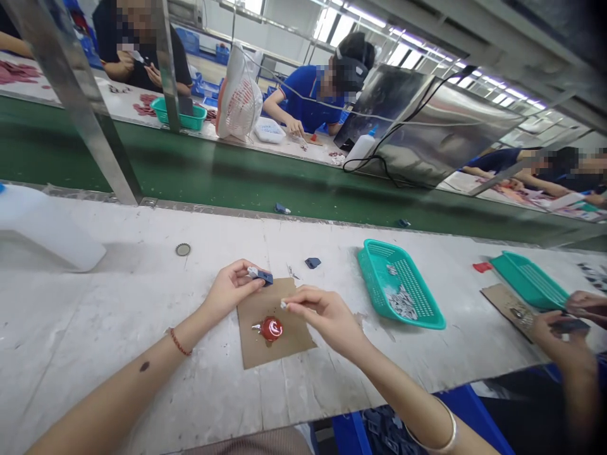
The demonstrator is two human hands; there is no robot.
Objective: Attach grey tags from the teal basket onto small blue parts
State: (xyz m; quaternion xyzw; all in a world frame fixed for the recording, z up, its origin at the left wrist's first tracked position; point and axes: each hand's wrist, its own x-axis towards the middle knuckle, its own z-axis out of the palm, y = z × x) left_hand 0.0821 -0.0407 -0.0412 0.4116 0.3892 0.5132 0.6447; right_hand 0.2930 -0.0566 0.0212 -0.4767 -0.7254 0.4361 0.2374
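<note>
My left hand (232, 283) is closed round a small dark blue plastic part (263, 276) with a pale piece at its left end. To the right of it, my right hand (327, 311) pinches a tiny whitish piece (284, 304) between thumb and fingertips. Both hands hover around a brown cardboard sheet (251, 354). On that sheet lies a round, glossy red object (272, 328) with a small metallic nozzle pointing left. Another dark blue part (313, 263) rests on the table just beyond the hands.
A green basket (367, 278) with small grey-white pieces stands at right. A bottle cap (183, 249) and a white jug (47, 227) are at left. Behind the table runs a green conveyor belt (227, 180) carrying dark parts. At far right, a co-worker's hands (564, 335) hold a dark piece.
</note>
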